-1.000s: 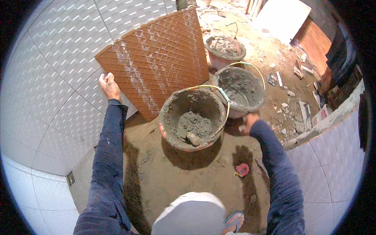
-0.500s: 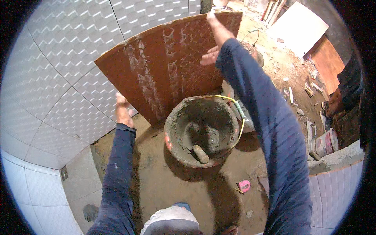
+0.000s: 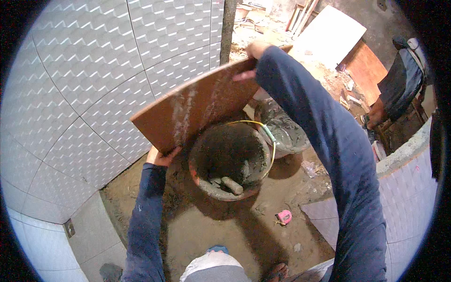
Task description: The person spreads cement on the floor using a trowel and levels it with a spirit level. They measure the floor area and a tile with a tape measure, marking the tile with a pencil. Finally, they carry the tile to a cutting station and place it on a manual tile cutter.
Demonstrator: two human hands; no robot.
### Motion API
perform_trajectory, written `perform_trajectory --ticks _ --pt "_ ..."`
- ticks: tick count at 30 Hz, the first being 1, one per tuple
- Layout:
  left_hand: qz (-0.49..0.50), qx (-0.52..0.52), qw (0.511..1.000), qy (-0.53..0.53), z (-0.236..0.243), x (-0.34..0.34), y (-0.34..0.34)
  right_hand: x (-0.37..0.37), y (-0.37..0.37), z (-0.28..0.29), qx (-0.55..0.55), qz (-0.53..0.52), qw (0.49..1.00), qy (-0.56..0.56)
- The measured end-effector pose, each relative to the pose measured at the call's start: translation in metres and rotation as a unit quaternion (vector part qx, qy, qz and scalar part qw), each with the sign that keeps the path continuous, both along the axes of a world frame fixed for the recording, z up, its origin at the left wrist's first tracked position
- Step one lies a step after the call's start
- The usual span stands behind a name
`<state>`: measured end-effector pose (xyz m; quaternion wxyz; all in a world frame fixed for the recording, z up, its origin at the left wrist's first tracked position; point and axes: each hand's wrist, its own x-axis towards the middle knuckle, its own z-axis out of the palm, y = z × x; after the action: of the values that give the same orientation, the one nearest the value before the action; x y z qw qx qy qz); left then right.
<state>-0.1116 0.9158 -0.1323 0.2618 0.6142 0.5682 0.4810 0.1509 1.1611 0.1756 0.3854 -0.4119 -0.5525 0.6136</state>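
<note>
A large reddish-brown tile (image 3: 206, 103), its back streaked with grey-white, stands tilted in front of me beside the tiled wall. My left hand (image 3: 161, 156) closes on its lower left edge, thumb on the brown face. Over the far upper edge my right hand (image 3: 253, 58) is bent, gripping it with fingers on both sides. Just below the tile sits a bucket (image 3: 193, 176) of grey mortar with a yellow wire handle. A tool's wooden handle (image 3: 232, 186) pokes out of the mortar; its other end is buried.
Behind the mortar bucket is a second bucket (image 3: 284, 134) with grey contents. A pink tape measure (image 3: 283, 217) lies on the floor near a flat tile (image 3: 324, 216). At right rises a low tiled wall (image 3: 408, 207), with another person (image 3: 397, 89) beyond. Boards lean at the back.
Both hands were apart from the tile's edges or loosely against it; now they grip it. The tile's top has tipped toward me, and the view has shifted.
</note>
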Motion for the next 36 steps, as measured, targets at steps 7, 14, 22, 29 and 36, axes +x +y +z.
perform_trajectory --ticks 7,14,22,29,36 --pt "0.064 -0.103 0.860 -0.496 0.073 0.050 -0.049 0.133 -0.103 0.051 -0.102 -0.067 0.991 0.050" --pt "0.126 -0.075 0.838 -0.526 0.124 0.112 -0.100 0.250 -0.210 -0.039 -0.119 -0.057 0.970 0.205" --pt "0.199 -0.049 0.839 -0.505 0.021 0.096 -0.095 0.301 -0.239 -0.198 -0.287 -0.128 0.924 0.216" --pt "0.199 -0.053 0.861 -0.465 0.027 0.144 -0.099 0.327 -0.239 -0.244 -0.279 -0.097 0.936 0.189" --pt "0.339 -0.148 0.905 -0.211 0.041 0.134 -0.108 0.349 -0.294 -0.240 -0.206 -0.062 0.969 -0.124"
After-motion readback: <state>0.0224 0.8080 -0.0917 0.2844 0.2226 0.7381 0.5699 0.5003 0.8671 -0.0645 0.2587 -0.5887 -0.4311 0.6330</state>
